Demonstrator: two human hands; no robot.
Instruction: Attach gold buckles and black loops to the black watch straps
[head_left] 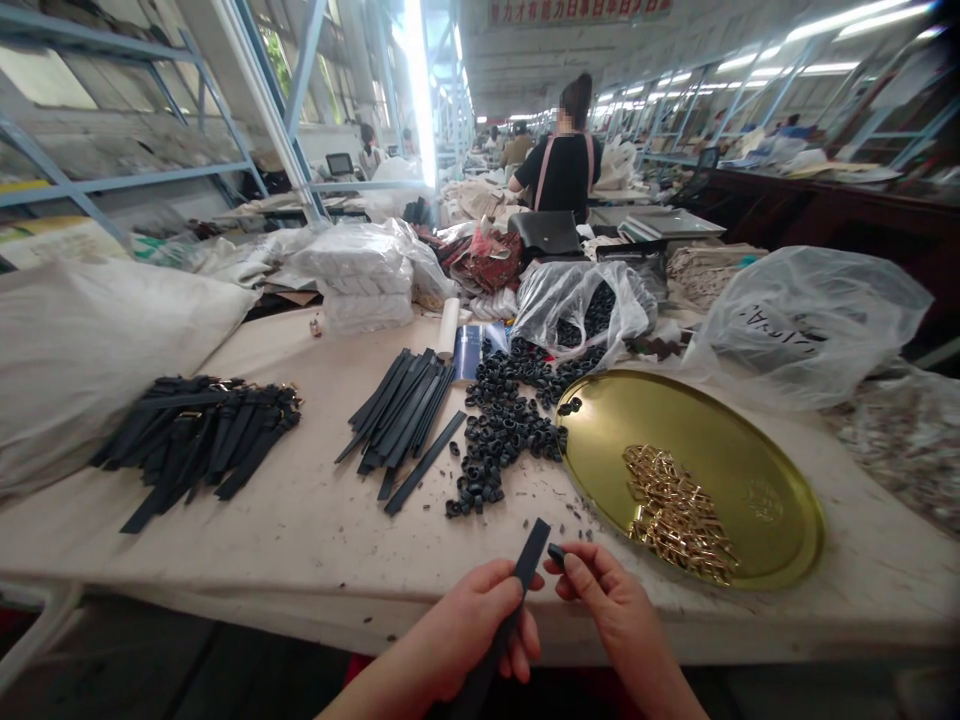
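At the table's front edge my left hand (487,620) is closed around a dark strap (532,545), whose flat end points up and away from me. Just to its right, my right hand (604,590) pinches a small black loop (556,553) between thumb and finger. The loop is close to the strap's end but apart from it. Beyond my hands lies a heap of similar black loops (499,445). Left of that heap, a bundle of plain dark straps (401,415) rests on the cloth. Gold buckles (679,515) are piled on an oval gold tray (780,490).
Straps fitted with gold buckles (217,430) lie in a pile at the left, beside a large white sack (97,340). An open plastic bag (585,310) holds more black loops. Another clear bag (810,320) stands behind the tray. A person (562,165) sits farther off, facing away.
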